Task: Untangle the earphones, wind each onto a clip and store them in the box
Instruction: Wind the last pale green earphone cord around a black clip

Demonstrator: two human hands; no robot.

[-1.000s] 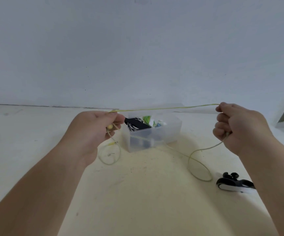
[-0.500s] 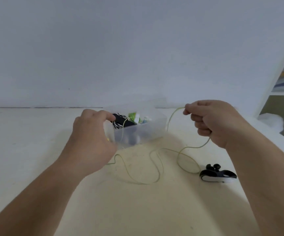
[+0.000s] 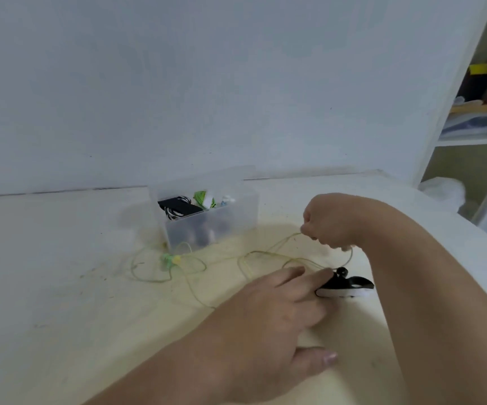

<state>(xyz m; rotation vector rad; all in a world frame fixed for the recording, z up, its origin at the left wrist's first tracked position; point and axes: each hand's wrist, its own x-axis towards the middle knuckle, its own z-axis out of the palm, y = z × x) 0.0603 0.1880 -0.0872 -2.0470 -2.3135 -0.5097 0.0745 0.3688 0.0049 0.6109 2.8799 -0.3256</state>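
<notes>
A yellow-green earphone cable (image 3: pixel 245 257) lies in loose loops on the cream table, its earbuds (image 3: pixel 170 260) just in front of the clear plastic box (image 3: pixel 236 211). Inside the box sit a black-and-white wound clip (image 3: pixel 178 209) and a green-and-white one (image 3: pixel 205 198). My right hand (image 3: pixel 328 225) pinches one end of the cable above the table. My left hand (image 3: pixel 280 311) reaches across with straight fingers, its fingertips touching the black-and-white clip (image 3: pixel 346 286) that lies on the table to the right.
The white wall stands right behind the box. The table's right edge (image 3: pixel 441 206) runs diagonally, and beyond it is an open shelf unit (image 3: pixel 476 112) with stacked items.
My left hand let go of the cable and moved right to the clip on the table. The cable dropped into loops on the table. My right hand lowered, still pinching its end.
</notes>
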